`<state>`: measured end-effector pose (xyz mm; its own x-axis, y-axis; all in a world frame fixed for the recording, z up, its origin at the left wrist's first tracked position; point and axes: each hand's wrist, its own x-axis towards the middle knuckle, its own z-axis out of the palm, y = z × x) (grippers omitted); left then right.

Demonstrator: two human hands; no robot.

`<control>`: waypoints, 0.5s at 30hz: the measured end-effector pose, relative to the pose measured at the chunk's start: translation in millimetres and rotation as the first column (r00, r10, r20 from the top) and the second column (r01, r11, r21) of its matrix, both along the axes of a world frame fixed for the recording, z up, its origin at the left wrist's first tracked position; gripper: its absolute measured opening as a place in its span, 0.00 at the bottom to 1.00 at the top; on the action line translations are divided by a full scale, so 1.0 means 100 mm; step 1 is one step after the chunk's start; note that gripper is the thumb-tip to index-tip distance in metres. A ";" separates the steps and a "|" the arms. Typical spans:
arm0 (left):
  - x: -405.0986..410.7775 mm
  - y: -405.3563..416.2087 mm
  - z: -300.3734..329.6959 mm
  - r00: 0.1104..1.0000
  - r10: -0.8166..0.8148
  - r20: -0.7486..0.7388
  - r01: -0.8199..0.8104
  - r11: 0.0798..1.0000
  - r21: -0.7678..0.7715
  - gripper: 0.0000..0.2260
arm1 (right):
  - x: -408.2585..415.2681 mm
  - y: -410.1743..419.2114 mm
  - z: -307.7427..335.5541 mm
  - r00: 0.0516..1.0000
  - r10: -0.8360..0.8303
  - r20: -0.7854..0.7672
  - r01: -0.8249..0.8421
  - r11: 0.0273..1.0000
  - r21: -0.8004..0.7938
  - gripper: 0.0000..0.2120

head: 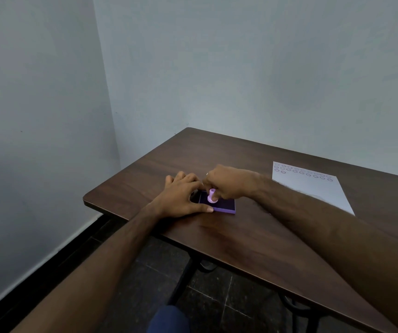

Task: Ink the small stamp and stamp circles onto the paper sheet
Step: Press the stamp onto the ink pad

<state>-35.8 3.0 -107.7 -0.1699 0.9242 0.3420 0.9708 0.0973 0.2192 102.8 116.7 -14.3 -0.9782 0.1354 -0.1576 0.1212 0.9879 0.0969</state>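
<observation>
Small stamp stands on ink pad; right-hand fingers pinch it.

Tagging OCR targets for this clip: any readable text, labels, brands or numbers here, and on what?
No readable text anywhere in view.
paper sheet: rows of stamped circles only, no letters or digits.
ink pad: purple case, no label visible.
stamp: pink, held in the right hand, no marking visible.
</observation>
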 end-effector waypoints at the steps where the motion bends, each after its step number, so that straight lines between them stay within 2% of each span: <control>1: 0.00 0.00 0.00 1.000 -0.002 0.001 0.002 1.000 -0.002 0.32 | -0.01 -0.01 0.00 1.000 -0.007 0.004 0.007 1.000 0.008 0.03; 10: 0.00 0.00 0.01 1.000 -0.023 0.010 0.023 1.000 0.003 0.30 | -0.05 -0.01 -0.02 0.999 -0.022 0.034 0.022 0.999 -0.024 0.17; 15: -0.01 0.01 0.01 1.000 -0.019 0.016 0.019 1.000 -0.004 0.31 | -0.05 -0.02 -0.03 0.998 -0.047 0.035 0.048 0.999 -0.024 0.11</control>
